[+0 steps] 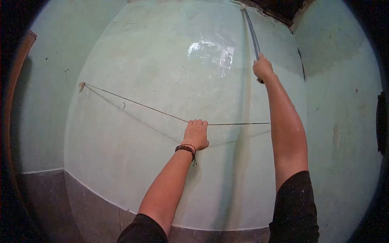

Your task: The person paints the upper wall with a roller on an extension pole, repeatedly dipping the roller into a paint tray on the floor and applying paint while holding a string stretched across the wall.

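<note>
My left hand [197,134] is closed over a thin dark cord [137,102] strung across a pale green wall [137,52]. The cord bends where my fingers hold it down. Its left end is tied at a small fixing [82,86] on the wall; its right end passes out of sight behind my right forearm. Raised high on the right, my right hand [263,69] is wrapped round the lower part of a grey pole [251,32]. The pole slants up to the top of the wall, where its tip is too small to make out.
A dark opening [279,9] with rough edges lies at the top right. Side walls meet this wall on both sides. A brown-painted band [95,198] runs along the bottom. A wooden edge [18,81] stands far left, and a dark object [381,123] far right.
</note>
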Tool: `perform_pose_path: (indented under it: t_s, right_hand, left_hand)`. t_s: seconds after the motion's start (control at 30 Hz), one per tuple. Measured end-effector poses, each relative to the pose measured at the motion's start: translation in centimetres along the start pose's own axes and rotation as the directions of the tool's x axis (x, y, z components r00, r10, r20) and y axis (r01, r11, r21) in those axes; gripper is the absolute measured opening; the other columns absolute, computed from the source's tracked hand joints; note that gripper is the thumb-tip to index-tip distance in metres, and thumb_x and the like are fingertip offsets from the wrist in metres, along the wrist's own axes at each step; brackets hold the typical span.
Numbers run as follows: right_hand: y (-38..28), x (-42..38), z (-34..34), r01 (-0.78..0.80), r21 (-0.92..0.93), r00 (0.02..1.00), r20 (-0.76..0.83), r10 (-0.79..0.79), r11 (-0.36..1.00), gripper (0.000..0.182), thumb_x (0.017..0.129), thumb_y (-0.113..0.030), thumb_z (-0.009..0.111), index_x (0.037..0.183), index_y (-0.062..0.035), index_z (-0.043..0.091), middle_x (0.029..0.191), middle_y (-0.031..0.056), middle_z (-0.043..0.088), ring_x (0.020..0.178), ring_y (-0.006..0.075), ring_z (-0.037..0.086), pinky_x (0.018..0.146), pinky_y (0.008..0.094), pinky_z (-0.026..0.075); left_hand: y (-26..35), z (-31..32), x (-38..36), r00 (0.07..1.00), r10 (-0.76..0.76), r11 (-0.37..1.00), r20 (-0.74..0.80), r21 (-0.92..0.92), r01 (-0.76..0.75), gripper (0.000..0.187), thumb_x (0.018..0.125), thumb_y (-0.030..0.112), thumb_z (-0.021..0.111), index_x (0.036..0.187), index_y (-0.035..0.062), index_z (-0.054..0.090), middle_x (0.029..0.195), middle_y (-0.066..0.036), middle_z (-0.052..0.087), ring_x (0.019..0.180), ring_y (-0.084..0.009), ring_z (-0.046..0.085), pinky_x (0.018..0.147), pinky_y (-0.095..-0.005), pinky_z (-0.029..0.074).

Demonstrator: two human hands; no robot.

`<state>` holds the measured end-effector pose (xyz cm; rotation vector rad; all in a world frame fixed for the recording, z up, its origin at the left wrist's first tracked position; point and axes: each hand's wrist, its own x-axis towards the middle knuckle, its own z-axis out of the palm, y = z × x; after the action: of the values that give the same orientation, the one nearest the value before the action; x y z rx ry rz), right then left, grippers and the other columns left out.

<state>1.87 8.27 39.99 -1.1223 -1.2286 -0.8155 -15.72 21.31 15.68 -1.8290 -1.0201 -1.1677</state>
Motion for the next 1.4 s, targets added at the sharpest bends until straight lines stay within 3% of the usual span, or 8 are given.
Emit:
perform_pose_path:
  t_s: [0.13,0.5,0.6,0.67,0.73,0.83,1.1,1.4]
  right_hand:
    - [5.2,-7.1,1.2,0.082,-0.053,0.997,0.004,-0.082,0.995,0.055,0.087,-0.018,0.042,0.138,-0.0058,0.024,0.105,0.0281,0.056,0.096,0.0432,0.055,0.085,0.0459,0.045]
    - [-0.4,3.2,-3.0,0.035,-0.121,0.997,0.079,-0.026,0.992,0.04,0.087,-0.015,0.042,0.125,-0.0024,0.039,0.102,0.0234,0.059,0.071,0.0318,0.064,0.057,0.0423,0.052]
    - [-0.7,2.7,-2.9,-0.137,0.002,0.984,0.118,0.136,0.991,0.04,0.086,-0.012,0.042,0.125,-0.0044,0.039,0.101,0.0232,0.059,0.073,0.0319,0.063,0.056,0.0413,0.052]
    - [3.0,1.3,-0.7,0.1,-0.099,0.993,-0.058,-0.106,0.99,0.043,0.087,-0.014,0.042,0.129,-0.0048,0.037,0.103,0.0235,0.058,0.074,0.0332,0.063,0.059,0.0418,0.052]
    - [2.9,-5.7,-2.2,-0.077,0.105,0.988,0.141,0.062,0.991,0.055,0.088,-0.02,0.042,0.139,-0.0087,0.024,0.111,0.0262,0.055,0.09,0.0387,0.059,0.077,0.0435,0.049]
    - [9.2,-11.5,1.3,0.066,-0.026,0.998,0.016,-0.066,0.997,0.054,0.09,-0.024,0.039,0.14,-0.0115,0.022,0.106,0.028,0.056,0.095,0.0426,0.055,0.088,0.0458,0.042]
    - [7.4,-14.1,-2.6,-0.121,0.069,0.99,0.087,0.115,0.99,0.052,0.092,-0.026,0.039,0.14,-0.0139,0.024,0.107,0.0265,0.057,0.098,0.0421,0.055,0.088,0.0461,0.042]
    - [8.5,-11.9,-2.7,-0.03,0.019,0.999,0.011,0.03,0.999,0.051,0.091,-0.024,0.04,0.138,-0.008,0.028,0.112,0.0256,0.055,0.102,0.0411,0.053,0.091,0.0443,0.041]
  left_hand:
    - [0.2,-1.1,-0.3,0.999,-0.005,1.0,0.041,-0.027,0.006,0.047,0.063,0.017,0.062,0.106,0.0036,0.047,0.101,-0.013,0.052,0.102,-0.0269,0.048,0.092,-0.0366,0.035]
    - [-0.2,-0.6,0.0,0.998,0.032,0.999,0.062,0.015,-0.033,0.044,0.063,0.015,0.061,0.103,0.0034,0.048,0.1,-0.013,0.052,0.1,-0.0266,0.049,0.091,-0.0359,0.036]
    - [-0.2,-0.9,0.0,0.997,0.037,0.999,0.068,-0.021,-0.035,0.044,0.063,0.016,0.061,0.103,0.0035,0.048,0.099,-0.013,0.052,0.098,-0.0265,0.049,0.09,-0.0358,0.036]
    - [-0.2,-0.4,0.0,0.999,0.031,0.999,0.039,-0.021,-0.03,0.044,0.063,0.016,0.061,0.103,0.0035,0.048,0.098,-0.013,0.052,0.098,-0.0266,0.049,0.09,-0.0358,0.036]
    - [0.3,-0.5,-0.3,1.0,0.019,0.999,0.013,-0.035,-0.019,0.044,0.063,0.016,0.062,0.103,0.0035,0.048,0.098,-0.013,0.051,0.098,-0.0266,0.049,0.09,-0.0358,0.036]
    - [0.2,-1.6,-0.3,0.995,-0.007,1.0,0.098,0.016,0.005,0.045,0.068,0.018,0.059,0.109,0.0035,0.047,0.104,-0.012,0.051,0.105,-0.0244,0.047,0.094,-0.0353,0.033]
    - [-0.1,0.1,0.2,0.997,-0.011,0.999,0.08,-0.04,0.014,0.048,0.062,0.017,0.062,0.105,0.004,0.048,0.103,-0.014,0.052,0.104,-0.0273,0.048,0.094,-0.0357,0.034]
    - [-0.1,0.6,0.2,1.0,0.003,0.999,0.016,-0.033,-0.002,0.05,0.06,0.016,0.063,0.105,0.0043,0.047,0.1,-0.013,0.051,0.1,-0.0275,0.048,0.093,-0.0366,0.034]
